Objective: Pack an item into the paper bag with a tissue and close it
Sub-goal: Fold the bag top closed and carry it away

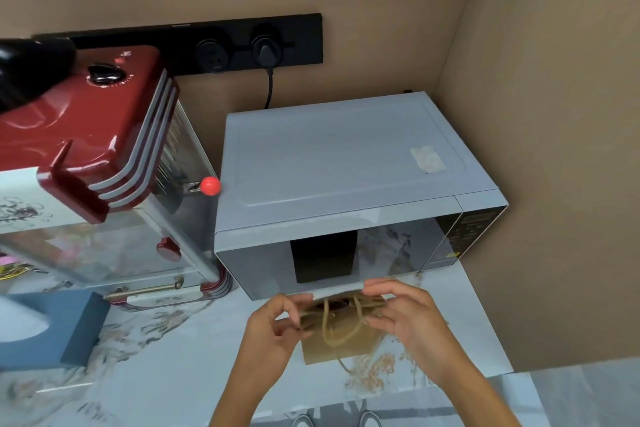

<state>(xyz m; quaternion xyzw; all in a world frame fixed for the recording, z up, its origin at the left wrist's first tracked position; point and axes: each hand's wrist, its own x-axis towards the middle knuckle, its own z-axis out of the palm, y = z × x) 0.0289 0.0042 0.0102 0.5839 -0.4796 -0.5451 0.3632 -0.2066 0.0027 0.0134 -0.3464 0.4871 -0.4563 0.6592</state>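
Before microwave (pixel 346 163) | hands pinch paper bag (pixel 337 340) (no legible writing)

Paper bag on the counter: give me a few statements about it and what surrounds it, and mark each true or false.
1. Both hands, left hand and right hand, hold the top of the paper bag. True.
2. The bag stands on top of the microwave. False: it stands on the marble counter in front of it.
3. The bag has rope handles. True.
4. The machine left of the microwave is green. False: it is red.
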